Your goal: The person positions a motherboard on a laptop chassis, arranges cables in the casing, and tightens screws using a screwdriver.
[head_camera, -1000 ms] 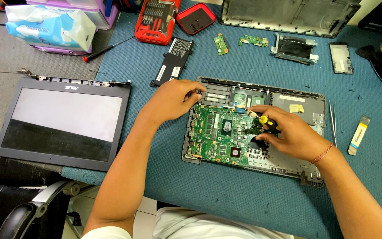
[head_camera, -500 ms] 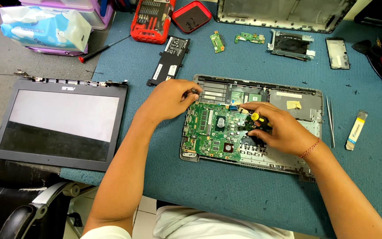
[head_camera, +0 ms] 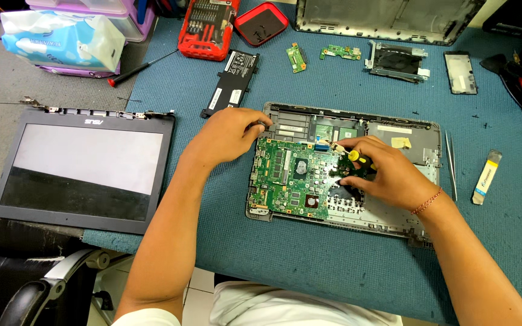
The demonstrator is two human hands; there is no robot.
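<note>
An opened grey laptop base (head_camera: 418, 130) lies on the blue mat with its green motherboard (head_camera: 291, 178) exposed. My left hand (head_camera: 228, 134) rests on the upper left corner of the base, fingers curled against the board's top edge. My right hand (head_camera: 382, 172) grips a small screwdriver with a yellow and black handle (head_camera: 357, 158), its tip down on the right part of the motherboard. A red thread bracelet circles my right wrist.
A detached laptop screen (head_camera: 86, 166) lies to the left. Behind it are a flat black battery (head_camera: 232, 81), a red screwdriver-bit case (head_camera: 206, 24), small green boards (head_camera: 297, 57), a drive bracket (head_camera: 397, 60), a tissue pack (head_camera: 61, 39), tweezers (head_camera: 451, 163) and a ribbon strip (head_camera: 486, 176).
My right hand with the screwdriver has shifted slightly left along the motherboard. My left hand stays on the upper left corner of the base.
</note>
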